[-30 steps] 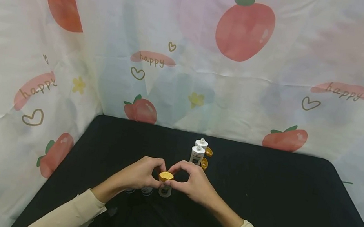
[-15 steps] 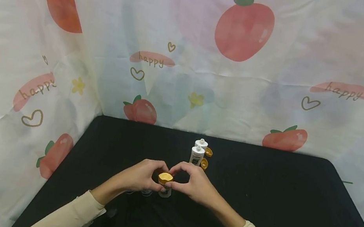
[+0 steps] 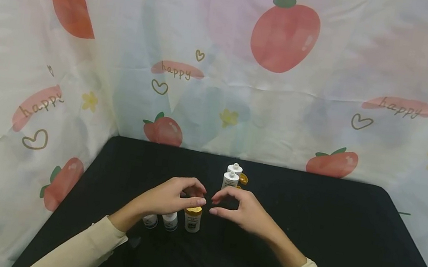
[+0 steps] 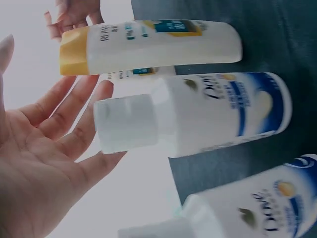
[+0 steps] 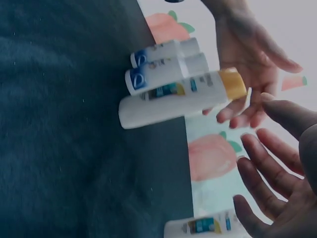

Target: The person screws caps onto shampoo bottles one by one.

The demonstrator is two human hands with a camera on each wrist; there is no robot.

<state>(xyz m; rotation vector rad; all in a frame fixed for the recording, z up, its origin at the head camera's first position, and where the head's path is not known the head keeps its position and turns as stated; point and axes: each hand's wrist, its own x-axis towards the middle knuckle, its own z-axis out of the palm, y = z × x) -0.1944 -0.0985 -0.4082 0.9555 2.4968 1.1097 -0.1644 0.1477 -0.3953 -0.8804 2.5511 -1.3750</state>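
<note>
A white shampoo bottle (image 3: 192, 223) with a gold cap (image 5: 233, 84) stands upright in front of me, the cap on its top. My left hand (image 3: 174, 198) hovers at the cap, its fingers loosely bent and holding nothing. In the left wrist view, that hand's fingers are spread behind the bottle necks. Just right of the bottle, my right hand (image 3: 248, 213) is held apart from it, fingers relaxed with nothing in them. Two white-and-blue Dove bottles (image 3: 170, 222) (image 4: 228, 111) with white caps stand left of the shampoo bottle, partly hidden by my left hand in the head view.
Farther back, two white bottles (image 3: 230, 179) without caps show their narrow spouts. Gold flip-top caps (image 3: 243, 179) lie to their right, one mostly hidden. A black cloth (image 3: 333, 231) covers the table, and a fruit-printed curtain (image 3: 300, 119) hangs behind and at the left.
Both hands held the gold cap on the bottle earlier. They have let go and drawn apart, the right hand moving right. The bottle stays in place with its cap on.
</note>
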